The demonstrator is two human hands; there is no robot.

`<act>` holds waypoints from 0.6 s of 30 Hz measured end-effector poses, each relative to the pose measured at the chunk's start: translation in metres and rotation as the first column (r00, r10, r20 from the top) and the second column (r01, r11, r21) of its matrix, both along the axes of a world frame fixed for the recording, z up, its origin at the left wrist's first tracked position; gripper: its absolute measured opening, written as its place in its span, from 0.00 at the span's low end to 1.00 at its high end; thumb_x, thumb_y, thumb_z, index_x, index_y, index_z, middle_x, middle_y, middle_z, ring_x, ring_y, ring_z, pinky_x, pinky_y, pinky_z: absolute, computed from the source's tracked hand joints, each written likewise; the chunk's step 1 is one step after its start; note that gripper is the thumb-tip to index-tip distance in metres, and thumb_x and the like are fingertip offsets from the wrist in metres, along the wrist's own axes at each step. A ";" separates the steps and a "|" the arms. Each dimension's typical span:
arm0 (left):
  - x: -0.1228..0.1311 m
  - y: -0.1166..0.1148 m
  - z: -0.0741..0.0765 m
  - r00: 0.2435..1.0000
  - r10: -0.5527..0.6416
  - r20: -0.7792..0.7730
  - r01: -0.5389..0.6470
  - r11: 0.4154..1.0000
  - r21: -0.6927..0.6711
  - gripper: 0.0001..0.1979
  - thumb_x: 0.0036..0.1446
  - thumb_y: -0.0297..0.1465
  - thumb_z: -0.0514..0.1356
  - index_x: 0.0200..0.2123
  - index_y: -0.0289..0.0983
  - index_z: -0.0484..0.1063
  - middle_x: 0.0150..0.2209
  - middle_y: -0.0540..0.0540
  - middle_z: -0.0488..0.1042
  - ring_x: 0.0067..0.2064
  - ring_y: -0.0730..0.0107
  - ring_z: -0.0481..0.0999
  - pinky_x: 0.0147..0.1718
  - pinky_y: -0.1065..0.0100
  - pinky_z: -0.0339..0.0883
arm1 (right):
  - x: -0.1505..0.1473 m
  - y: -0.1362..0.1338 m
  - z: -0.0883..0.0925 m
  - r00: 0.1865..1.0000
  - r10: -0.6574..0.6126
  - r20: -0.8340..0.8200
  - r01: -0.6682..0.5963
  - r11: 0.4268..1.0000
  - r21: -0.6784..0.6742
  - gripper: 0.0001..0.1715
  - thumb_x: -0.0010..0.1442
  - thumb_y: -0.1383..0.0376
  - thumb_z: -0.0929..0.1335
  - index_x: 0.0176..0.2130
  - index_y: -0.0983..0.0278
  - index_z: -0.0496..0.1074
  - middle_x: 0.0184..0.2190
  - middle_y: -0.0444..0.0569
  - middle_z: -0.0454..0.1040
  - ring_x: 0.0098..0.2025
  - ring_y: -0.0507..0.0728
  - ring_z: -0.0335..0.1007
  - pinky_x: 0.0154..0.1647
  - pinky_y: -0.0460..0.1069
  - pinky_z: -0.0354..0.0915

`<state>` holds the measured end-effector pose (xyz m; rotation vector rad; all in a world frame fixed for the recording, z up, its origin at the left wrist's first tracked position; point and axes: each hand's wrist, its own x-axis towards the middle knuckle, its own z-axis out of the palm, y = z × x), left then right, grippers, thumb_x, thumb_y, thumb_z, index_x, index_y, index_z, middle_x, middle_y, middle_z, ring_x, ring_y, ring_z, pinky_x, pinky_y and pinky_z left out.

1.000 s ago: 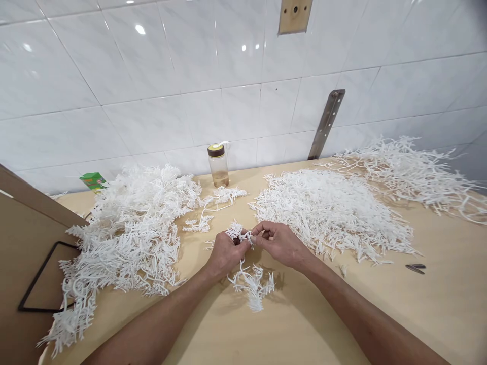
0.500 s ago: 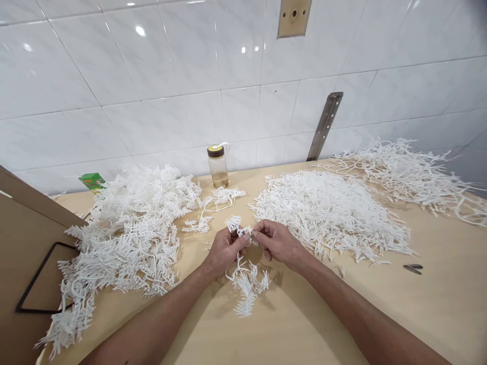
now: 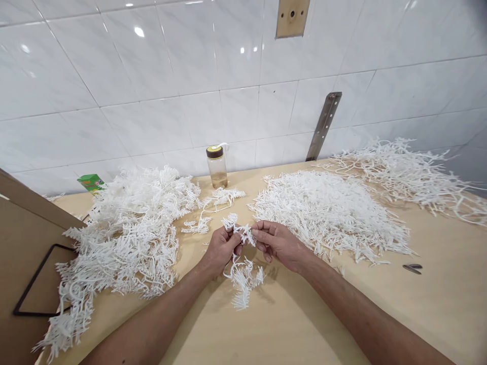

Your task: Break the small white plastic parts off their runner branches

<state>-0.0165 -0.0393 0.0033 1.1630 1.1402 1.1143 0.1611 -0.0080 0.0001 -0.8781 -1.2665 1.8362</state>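
Note:
Between my hands is a white branched plastic piece [image 3: 246, 234] with many thin prongs. My left hand [image 3: 220, 249] is closed on it, thumb on top. At its right end, the thumb and fingers of my right hand [image 3: 277, 243] pinch the prongs. A strand of the same white plastic [image 3: 243, 281] hangs below my left hand. To the left lies a large tangled heap of white branched pieces [image 3: 133, 233]. On the right spreads a flatter pile of small white pieces [image 3: 331, 213].
A bottle [image 3: 217, 170] with brown liquid stands by the tiled wall. Small snips [image 3: 413, 268] lie at the right. White bare stems [image 3: 411, 175] are heaped at the far right. A green box [image 3: 90, 182] and a brown panel [image 3: 30, 263] are at the left.
My left hand and the hanging strand have shifted slightly left. More of the white piece now shows between my hands.

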 end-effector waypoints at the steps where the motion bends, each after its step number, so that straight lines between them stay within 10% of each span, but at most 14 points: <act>1: 0.001 -0.001 0.001 1.000 -0.001 -0.012 0.001 1.000 0.004 0.19 0.52 0.46 0.64 0.28 0.35 0.68 0.16 0.55 0.64 0.16 0.81 0.56 0.17 0.75 0.47 | 0.000 0.000 0.000 1.000 0.001 0.006 -0.001 1.000 0.000 0.23 0.51 0.50 0.76 0.36 0.65 0.72 0.20 0.39 0.65 0.20 0.47 0.59 0.15 0.42 0.59; 10: 0.002 -0.003 0.008 0.998 -0.045 -0.053 0.046 0.999 0.016 0.23 0.48 0.49 0.66 0.22 0.35 0.66 0.15 0.55 0.62 0.17 0.81 0.56 0.17 0.74 0.47 | 0.007 0.005 -0.003 0.986 0.000 0.164 -0.037 0.975 0.220 0.24 0.55 0.47 0.73 0.38 0.65 0.74 0.23 0.41 0.67 0.21 0.47 0.61 0.19 0.43 0.63; 18: 0.001 -0.001 0.001 1.000 0.027 -0.001 -0.027 1.000 -0.003 0.17 0.51 0.43 0.64 0.27 0.35 0.70 0.17 0.53 0.66 0.17 0.79 0.60 0.17 0.74 0.49 | 0.004 0.005 -0.005 0.998 -0.054 0.033 0.052 0.996 0.067 0.23 0.52 0.48 0.75 0.32 0.64 0.70 0.18 0.38 0.65 0.18 0.47 0.57 0.18 0.43 0.59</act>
